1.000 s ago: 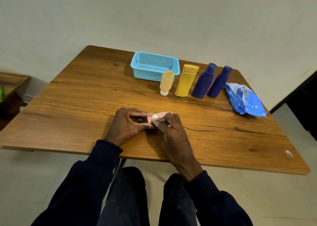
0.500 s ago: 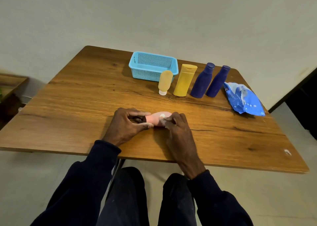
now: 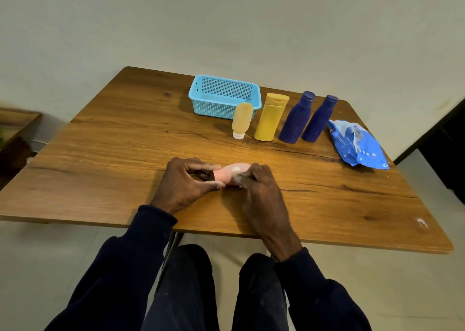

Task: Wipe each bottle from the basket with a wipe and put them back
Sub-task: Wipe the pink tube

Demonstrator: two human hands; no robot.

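A small pink bottle (image 3: 230, 173) with a dark cap lies on its side near the table's front middle. My left hand (image 3: 187, 183) grips its cap end. My right hand (image 3: 261, 189) presses a small white wipe (image 3: 237, 178) against the bottle's body; most of the wipe is hidden under my fingers. The light-blue basket (image 3: 224, 99) stands at the far side with nothing visible inside. In front of it and to its right stand a small orange tube (image 3: 242, 119), a yellow bottle (image 3: 271, 116) and two dark-blue bottles (image 3: 297, 118), (image 3: 319, 118).
A blue pack of wipes (image 3: 357, 144) lies at the right, beside the dark-blue bottles. The wooden table (image 3: 113, 139) ends close to my lap. A low wooden shelf (image 3: 15, 127) stands on the floor at the left. A wall is behind the table.
My right hand has slid with the wipe along the pink bottle, away from the cap, baring more of its body. My left hand keeps its hold.
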